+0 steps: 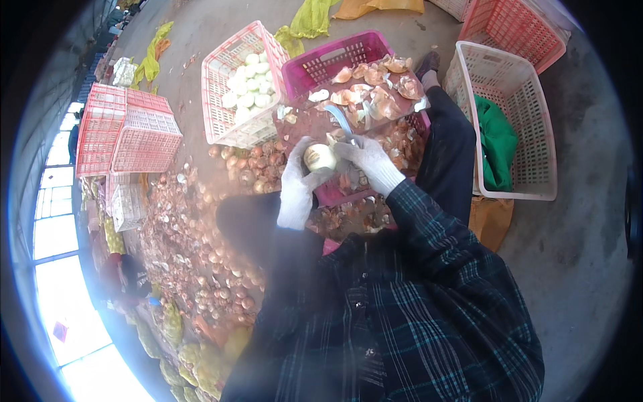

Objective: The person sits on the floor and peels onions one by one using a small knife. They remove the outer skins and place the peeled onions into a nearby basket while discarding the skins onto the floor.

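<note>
My gloved left hand (300, 178) grips a pale, mostly peeled onion (320, 157) that bears some brown marks. Close against its right side is my gloved right hand (369, 160), shut on a knife (338, 119) whose bluish blade points up and away from me. A bit of skin shows between the fingers and the onion. Both hands are over the near edge of a board (296, 125) laid across a magenta plastic crate (321, 65). Papery onion skins (374, 100) cover the board's far right part, and more skins lie in the crate below.
Left of the board, a pink-and-white crate (213, 95) holds peeled onions (251, 83). Unpeeled onions (256, 166) spread over the floor at left. At right a white crate (545, 151) contains green cloth (495, 143). Stacked crates (145, 133) and another person (123, 276) are farther left.
</note>
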Demonstrator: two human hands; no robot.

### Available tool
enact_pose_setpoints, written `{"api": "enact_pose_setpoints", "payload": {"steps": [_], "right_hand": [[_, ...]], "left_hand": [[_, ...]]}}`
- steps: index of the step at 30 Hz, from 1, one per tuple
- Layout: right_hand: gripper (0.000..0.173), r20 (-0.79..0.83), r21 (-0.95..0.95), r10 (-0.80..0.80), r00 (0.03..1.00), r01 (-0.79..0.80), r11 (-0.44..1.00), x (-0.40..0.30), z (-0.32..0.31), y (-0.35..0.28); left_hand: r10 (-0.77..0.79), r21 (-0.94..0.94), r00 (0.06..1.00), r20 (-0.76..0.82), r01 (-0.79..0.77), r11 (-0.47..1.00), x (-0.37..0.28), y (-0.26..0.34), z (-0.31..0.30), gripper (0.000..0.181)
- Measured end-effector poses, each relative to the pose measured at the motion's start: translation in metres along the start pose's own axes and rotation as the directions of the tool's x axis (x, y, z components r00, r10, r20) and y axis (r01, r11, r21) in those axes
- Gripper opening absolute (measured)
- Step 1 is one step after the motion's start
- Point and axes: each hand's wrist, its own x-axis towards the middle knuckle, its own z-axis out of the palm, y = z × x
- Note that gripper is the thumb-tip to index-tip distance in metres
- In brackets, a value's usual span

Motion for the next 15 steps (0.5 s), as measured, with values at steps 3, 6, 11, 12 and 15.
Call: {"api": "enact_pose_setpoints", "payload": {"steps": [3, 6, 11, 12, 15], "right_hand": [[0.026, 0.05, -0.007, 0.066, 0.997, -0.066, 0.998, -0.014, 0.004, -0.035], [0.027, 0.09, 0.139, 0.127, 0.988, -0.139, 0.981, -0.023, 0.002, -0.042], [0.037, -0.087, -0.149, 0.08, 0.993, -0.092, 0.985, -0.049, -0.012, -0.046], [0.035, -0.115, -0.362, 0.011, 0.993, -0.052, 0.931, -0.059, -0.006, -0.047], [0.034, 0.012, -0.833, -0.293, 0.956, 0.171, 0.525, -0.087, -0.009, -0.032]], "left_hand": [[-0.209, -0.552, 0.975, 0.071, 0.213, 0.806, -0.021, 0.007, 0.0, 0.05], [-0.231, -0.692, 0.965, 0.126, 0.252, 0.676, -0.025, -0.001, 0.004, 0.043], [-0.309, -0.912, 0.941, 0.142, 0.245, 0.328, -0.033, 0.019, 0.013, 0.044], [-0.326, -0.937, 0.939, 0.105, 0.203, 0.284, -0.035, 0.02, 0.014, 0.055], [-0.258, -0.965, 0.963, 0.07, 0.132, 0.228, -0.035, 0.016, 0.013, 0.051]]}}
